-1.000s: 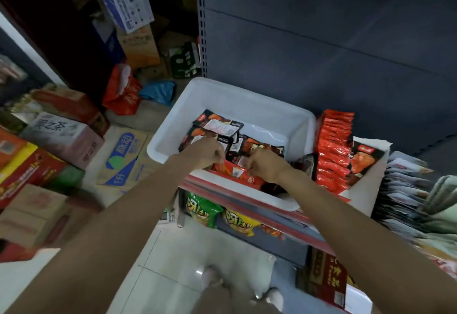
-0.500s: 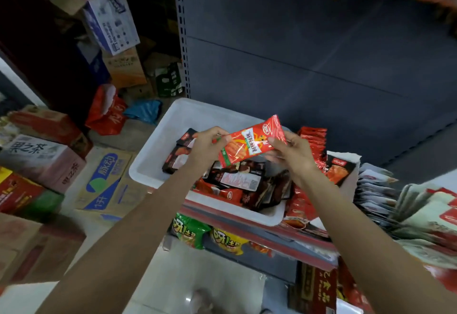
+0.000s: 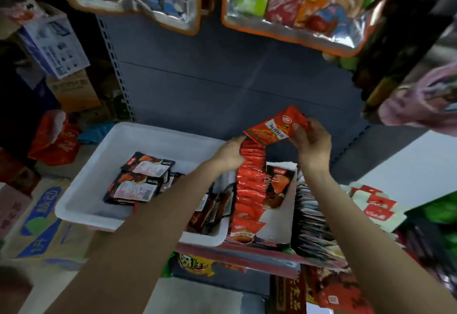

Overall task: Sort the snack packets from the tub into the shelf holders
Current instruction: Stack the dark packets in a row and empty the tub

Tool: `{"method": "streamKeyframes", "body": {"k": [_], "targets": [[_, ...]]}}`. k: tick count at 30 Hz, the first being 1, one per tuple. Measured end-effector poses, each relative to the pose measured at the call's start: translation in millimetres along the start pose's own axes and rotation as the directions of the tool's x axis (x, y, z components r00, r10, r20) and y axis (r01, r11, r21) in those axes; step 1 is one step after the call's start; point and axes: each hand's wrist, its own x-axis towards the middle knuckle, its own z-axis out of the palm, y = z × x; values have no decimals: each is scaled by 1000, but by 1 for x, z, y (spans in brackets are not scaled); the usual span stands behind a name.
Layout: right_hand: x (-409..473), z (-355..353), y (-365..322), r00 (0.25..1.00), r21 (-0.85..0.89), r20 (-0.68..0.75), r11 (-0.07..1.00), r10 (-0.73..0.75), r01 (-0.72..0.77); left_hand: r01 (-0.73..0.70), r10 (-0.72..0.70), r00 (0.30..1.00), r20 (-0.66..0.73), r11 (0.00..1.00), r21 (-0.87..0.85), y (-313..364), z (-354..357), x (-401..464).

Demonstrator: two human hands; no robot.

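Observation:
A white tub (image 3: 81,185) sits on the shelf with several dark snack packets (image 3: 141,180) lying in it. My right hand (image 3: 311,143) pinches a red snack packet (image 3: 277,125) by its right end, above the far end of a row of matching red packets (image 3: 249,190) standing in a white shelf holder (image 3: 277,224). My left hand (image 3: 231,151) curls over the far end of that row and touches the held packet's lower left corner. How its fingers grip is hidden.
Another row of pale packets (image 3: 314,214) stands right of the red row. Large snack bags (image 3: 291,4) hang overhead. Cardboard boxes (image 3: 44,222) crowd the floor at left. A grey shelf back panel (image 3: 210,86) rises behind the tub.
Both hands lifted the red packet out of the tub and carried it right, over the row of red packets. The view tilted upward.

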Motion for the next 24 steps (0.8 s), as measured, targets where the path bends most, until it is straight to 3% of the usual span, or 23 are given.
{"method": "streamKeyframes", "body": {"k": [6, 9, 13, 20, 24], "targets": [[10, -5, 7, 990, -168, 89, 978, -112, 126, -63, 74, 996, -49, 978, 198, -2, 1, 2], [13, -2, 9, 978, -248, 175, 956, -116, 158, -92, 90, 996, 19, 965, 247, -8, -2, -6], [17, 7, 17, 922, -386, 387, 911, 17, 145, -110, 89, 992, 86, 951, 287, -9, -3, -13], [19, 15, 23, 926, -492, 376, 852, 25, 177, -109, 80, 991, 104, 942, 318, -11, -4, -22], [13, 24, 39, 831, -622, 512, 761, 216, 185, -110, 87, 992, 92, 953, 282, -12, -4, -20]]}}
